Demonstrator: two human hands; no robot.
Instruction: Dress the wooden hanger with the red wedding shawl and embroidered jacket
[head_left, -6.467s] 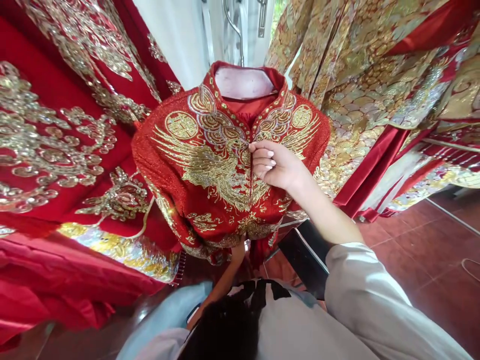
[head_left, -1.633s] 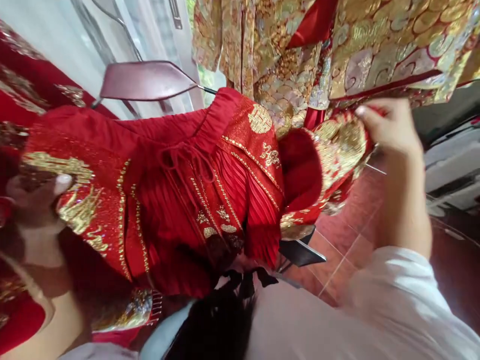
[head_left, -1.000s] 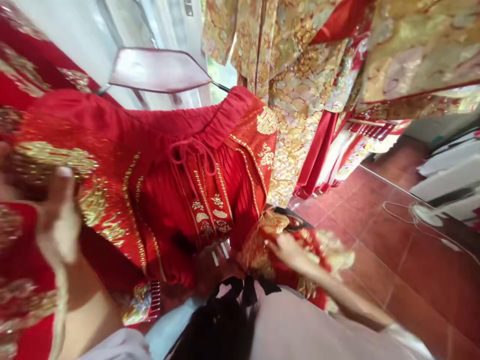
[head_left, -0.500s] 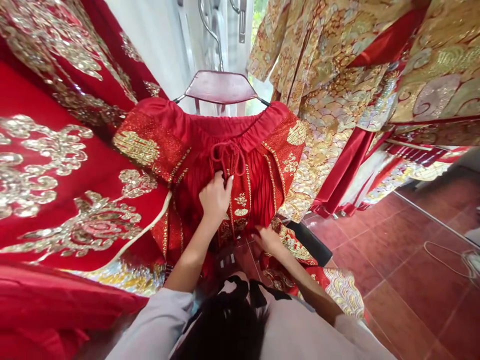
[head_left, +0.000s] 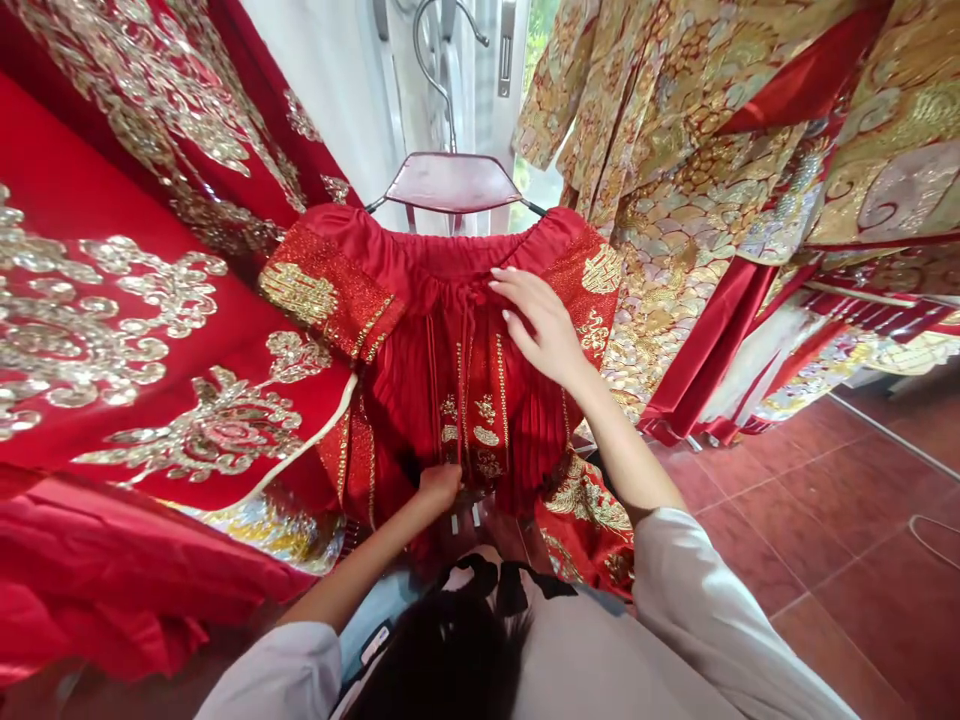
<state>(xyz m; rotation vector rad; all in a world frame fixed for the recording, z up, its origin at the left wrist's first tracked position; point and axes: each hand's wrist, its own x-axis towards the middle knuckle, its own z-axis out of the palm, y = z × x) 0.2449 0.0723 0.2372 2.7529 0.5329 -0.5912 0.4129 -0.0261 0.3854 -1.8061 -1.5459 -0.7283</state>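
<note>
A red pleated garment (head_left: pixel 405 400) with gold trim and gold embroidery hangs on a metal hanger (head_left: pixel 452 182) in front of me. My left hand (head_left: pixel 440 488) is closed low at its front, on the end of a thin red drawstring (head_left: pixel 463 380) that runs down from the gathered neckline. My right hand (head_left: pixel 541 325) lies at the right of the neckline, near the top of the drawstring. Its fingers are stretched out, with the thumb apart, and the fingertips seem to touch the cloth.
Red cloth with silver sequin work (head_left: pixel 112 330) hangs close on the left. Gold patterned robes (head_left: pixel 675 170) hang on the right. Below the garment is a red embroidered cloth (head_left: pixel 589 510), and red tiles (head_left: pixel 847 520) cover the floor.
My left hand has gone down from the neckline to the lower front, and the bow's loops no longer show. My right hand has risen from below to the neckline.
</note>
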